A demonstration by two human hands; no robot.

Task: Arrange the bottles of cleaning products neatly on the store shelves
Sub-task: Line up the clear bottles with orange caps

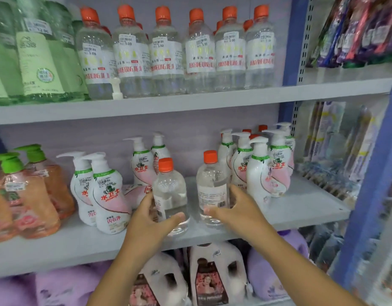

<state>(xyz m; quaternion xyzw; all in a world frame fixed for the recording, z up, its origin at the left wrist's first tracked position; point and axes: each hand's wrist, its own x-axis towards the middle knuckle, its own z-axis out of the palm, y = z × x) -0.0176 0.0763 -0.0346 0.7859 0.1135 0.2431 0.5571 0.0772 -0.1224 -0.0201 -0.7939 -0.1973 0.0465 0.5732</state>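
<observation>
The grey middle shelf (80, 246) carries two clear orange-capped bottles (172, 195), white pump bottles (109, 195) and orange green-capped bottles (34, 195).

Two capped bottles (170, 195) side by side on the middle shelf (301, 208), between pump bottles (106, 193) left and right

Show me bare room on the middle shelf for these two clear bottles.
Middle shelf: bare at its right end beyond the white pump bottles, and along the front edge left of the left hand. Crowded among the orange pump bottles.
</observation>
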